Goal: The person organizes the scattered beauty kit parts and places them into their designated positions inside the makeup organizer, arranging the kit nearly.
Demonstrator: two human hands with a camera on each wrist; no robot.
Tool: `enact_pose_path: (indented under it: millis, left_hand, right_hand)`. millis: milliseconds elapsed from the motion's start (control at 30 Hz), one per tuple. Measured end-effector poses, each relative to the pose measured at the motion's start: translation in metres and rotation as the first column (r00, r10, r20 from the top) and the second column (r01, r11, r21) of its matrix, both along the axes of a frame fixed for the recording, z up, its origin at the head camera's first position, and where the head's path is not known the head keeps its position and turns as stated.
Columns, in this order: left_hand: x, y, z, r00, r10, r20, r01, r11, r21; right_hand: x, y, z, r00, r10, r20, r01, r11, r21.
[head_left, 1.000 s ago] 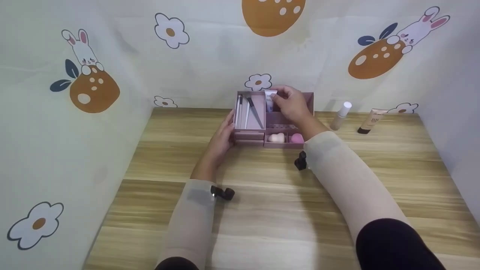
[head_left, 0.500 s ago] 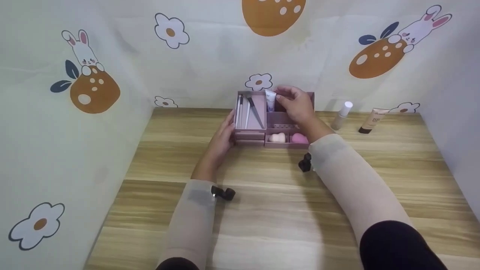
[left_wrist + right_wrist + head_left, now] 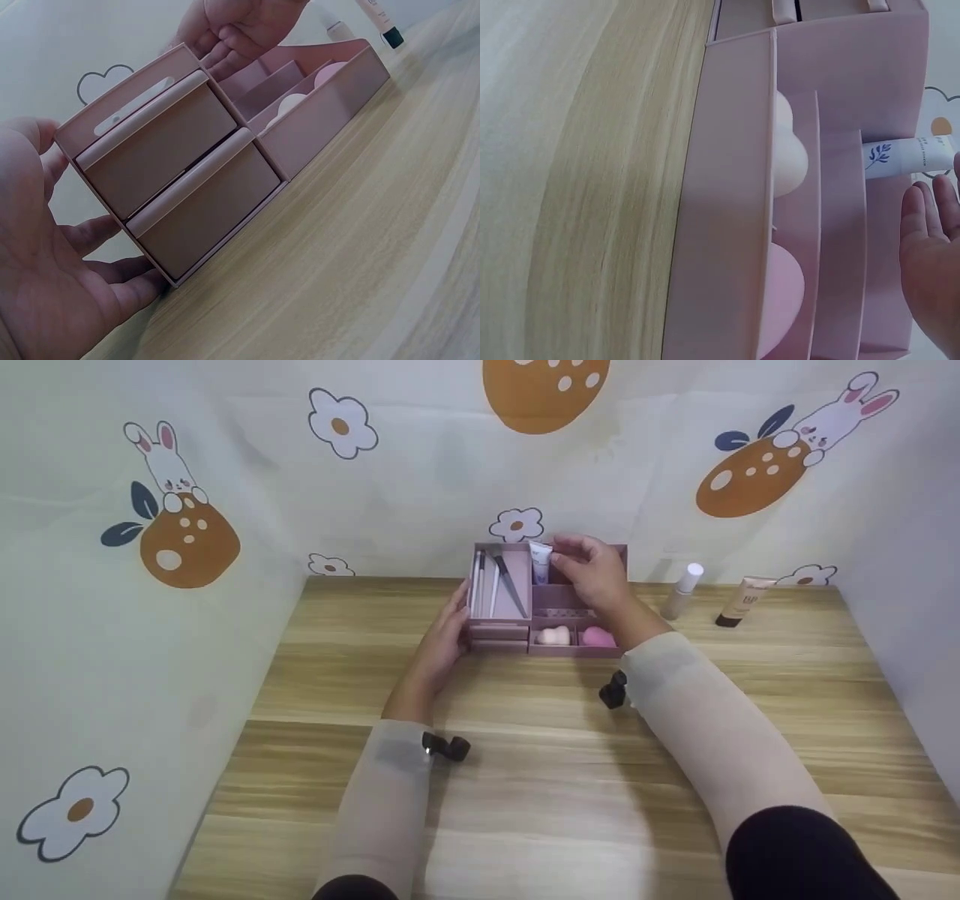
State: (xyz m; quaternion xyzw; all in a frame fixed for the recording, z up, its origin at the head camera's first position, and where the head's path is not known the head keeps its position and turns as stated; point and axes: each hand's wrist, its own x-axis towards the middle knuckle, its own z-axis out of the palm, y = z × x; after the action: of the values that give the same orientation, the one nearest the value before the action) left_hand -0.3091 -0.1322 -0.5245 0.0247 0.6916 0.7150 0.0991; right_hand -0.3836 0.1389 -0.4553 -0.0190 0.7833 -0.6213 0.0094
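Observation:
A pink desktop organizer (image 3: 500, 631) with two drawers stands against the back wall. My left hand (image 3: 442, 641) rests along its left side; the left wrist view shows the fingertips at the side edge and the thumb near the top. In the organizer's back compartment a small white tube (image 3: 539, 561) with a blue leaf print (image 3: 880, 154) stands leaning, its crimped end up. Just right of it is my right hand (image 3: 596, 571), fingers extended and holding nothing in the right wrist view. Makeup brushes (image 3: 511, 585) lie in the top left tray.
A cream sponge (image 3: 554, 636) and a pink sponge (image 3: 598, 637) sit in the front compartments. On the wooden table (image 3: 525, 780), right of the organizer, stand a white-capped bottle (image 3: 682, 591) and a beige tube (image 3: 745, 601) with a black cap. Printed cloth (image 3: 420, 480) forms the walls.
My right hand has let go of the white tube and drawn slightly right. The tube now stands by itself, leaning, in the back compartment. The left hand has stayed put.

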Motion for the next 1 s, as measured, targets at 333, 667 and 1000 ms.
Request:
enact_pose_path:
  millis: [333, 667, 1000]
  left_hand:
    - [-0.001, 0.000, -0.003, 1.000, -0.003, 0.004, 0.003, 1.000, 0.000]
    - [0.000, -0.001, -0.003, 1.000, -0.009, -0.005, 0.009, 1.000, -0.012]
    - [0.000, 0.000, -0.002, 1.000, -0.007, 0.001, 0.007, 0.999, 0.036]
  right_hand:
    - [0.024, 0.034, 0.010, 0.999, -0.014, -0.036, 0.013, 1.000, -0.011]
    - [0.058, 0.086, 0.013, 0.997, -0.018, -0.072, 0.007, 0.989, -0.150]
    - [0.090, 0.139, 0.010, 0.990, -0.044, -0.135, 0.008, 0.966, -0.257]
